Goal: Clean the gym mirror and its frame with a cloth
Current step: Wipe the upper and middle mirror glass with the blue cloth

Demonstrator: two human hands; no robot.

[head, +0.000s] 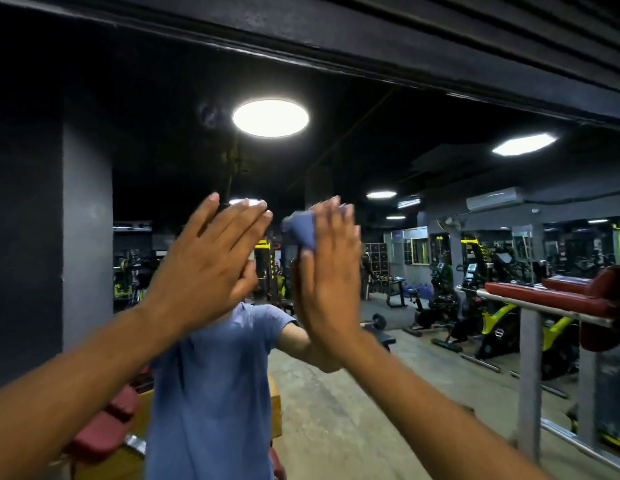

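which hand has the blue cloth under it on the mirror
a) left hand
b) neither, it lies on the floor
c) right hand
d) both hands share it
c, since the blue cloth peeks out from behind the flat fingers of the right hand pressed to the mirror, while the left hand is flat with no cloth showing.

Both hands raised, left (211, 251) and right (331, 268), fingers straight.
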